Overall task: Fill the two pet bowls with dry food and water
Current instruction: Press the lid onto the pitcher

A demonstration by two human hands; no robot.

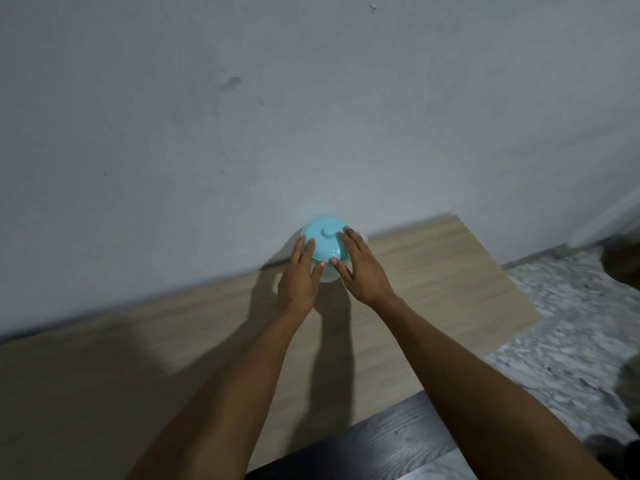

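Observation:
A turquoise lid (pixel 325 239) with a small curved handle tops a pale rounded container (pixel 327 276) that stands on the light wooden tabletop (pixel 433 271) against the wall. My left hand (pixel 300 277) rests on the lid's left side, fingers stretched over it. My right hand (pixel 360 270) lies on the lid's right side, fingers spread. The two thumbs almost meet at the lid's near edge. Most of the container's body is hidden behind my hands. No pet bowls show in this view.
A grey-white wall (pixel 277 116) rises directly behind the container. A dark wooden surface (pixel 381 445) sits at the lower edge. Speckled grey floor (pixel 561 323) lies to the right of the table's end.

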